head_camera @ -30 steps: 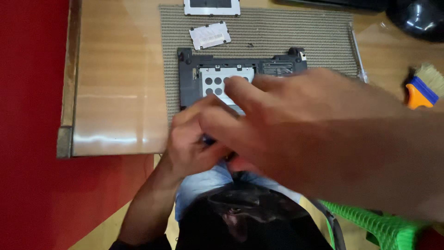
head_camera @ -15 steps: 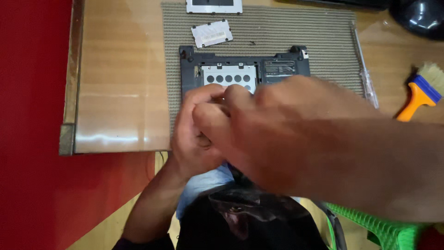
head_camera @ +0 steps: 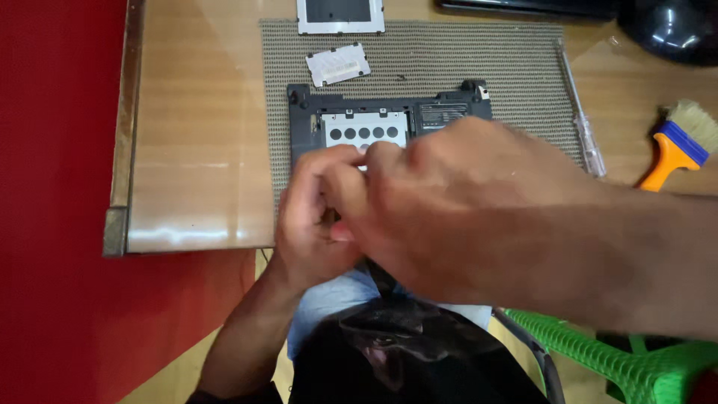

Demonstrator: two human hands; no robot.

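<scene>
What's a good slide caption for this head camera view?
Both hands, left and right, meet over an opened dark laptop base on a woven mat.

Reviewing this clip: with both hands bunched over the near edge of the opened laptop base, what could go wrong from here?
1. The left hand and right hand cover the near part of the laptop base, which seems to reach the table edge; a hard pull might tip it into the lap.
2. What the fingers grip is hidden, so a small part could drop unseen.
3. The loose cover plate and screwdriver lie nearby on the mat; a sweeping arm may knock them.
</scene>
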